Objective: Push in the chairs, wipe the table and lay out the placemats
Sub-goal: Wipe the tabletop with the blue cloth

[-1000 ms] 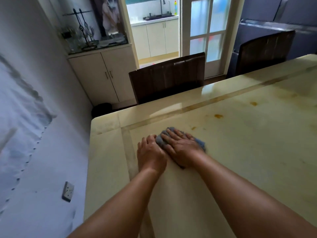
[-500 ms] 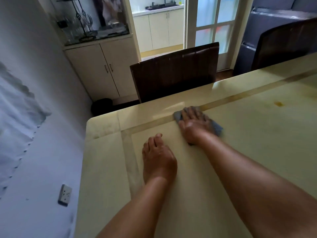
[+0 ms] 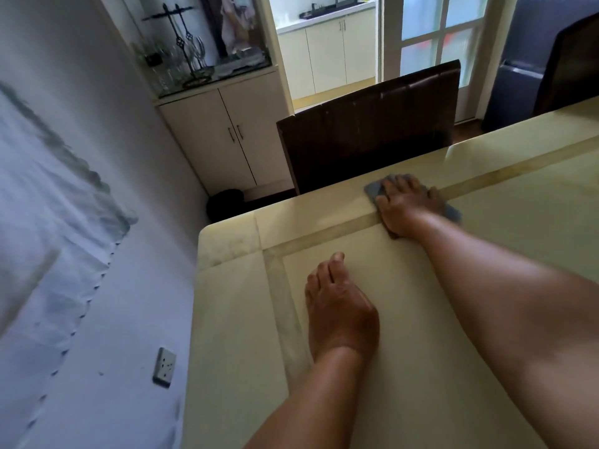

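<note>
A cream marble table (image 3: 233, 319) with a darker inlay band fills the lower right. My right hand (image 3: 405, 207) presses flat on a blue-grey cloth (image 3: 374, 191) that lies on the band near the table's far edge. My left hand (image 3: 338, 306) rests flat on the tabletop nearer to me, fingers straight and together. A dark brown chair (image 3: 369, 124) stands pushed in against the far edge, just beyond the cloth. A second dark chair (image 3: 573, 59) shows at the far right. No placemats are in view.
A white wall (image 3: 81, 222) with a socket (image 3: 164, 367) runs close along the table's left end. A cream cabinet (image 3: 223, 137) with glassware on top stands in the corner, a small black bin (image 3: 227, 204) at its foot. Glass doors open behind the chairs.
My right hand has slid the cloth away from me and to the right, from beside my left hand out to the inlay band near the far edge. My left hand has stayed flat on the table.
</note>
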Tool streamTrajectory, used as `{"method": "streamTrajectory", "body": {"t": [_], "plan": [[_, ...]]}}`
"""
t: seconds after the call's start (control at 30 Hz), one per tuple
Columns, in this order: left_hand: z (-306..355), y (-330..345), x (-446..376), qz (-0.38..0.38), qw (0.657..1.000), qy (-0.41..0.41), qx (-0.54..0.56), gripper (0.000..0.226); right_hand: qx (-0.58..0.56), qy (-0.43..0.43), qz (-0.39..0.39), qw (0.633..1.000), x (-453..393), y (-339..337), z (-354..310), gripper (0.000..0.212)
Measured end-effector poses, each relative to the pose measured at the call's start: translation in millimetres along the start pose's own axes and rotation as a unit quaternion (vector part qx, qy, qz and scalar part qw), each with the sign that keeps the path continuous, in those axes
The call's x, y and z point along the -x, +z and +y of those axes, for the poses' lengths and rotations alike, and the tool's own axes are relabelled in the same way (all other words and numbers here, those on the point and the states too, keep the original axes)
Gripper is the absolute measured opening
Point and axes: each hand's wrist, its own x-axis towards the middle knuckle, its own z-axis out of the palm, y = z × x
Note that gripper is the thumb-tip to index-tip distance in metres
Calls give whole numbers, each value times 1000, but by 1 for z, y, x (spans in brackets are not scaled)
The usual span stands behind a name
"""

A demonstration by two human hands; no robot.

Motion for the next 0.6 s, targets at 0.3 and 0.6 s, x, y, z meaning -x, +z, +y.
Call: {"method": "streamTrajectory", "body": {"t": [0.3, 0.6], "plan": [[2, -2, -2, -11, 999, -21, 29, 54, 18, 73, -5, 997, 35, -8, 25, 55], [0, -17, -1, -15, 985, -45, 164, 34, 59, -276, -84, 956, 171, 17, -15, 59]]}}
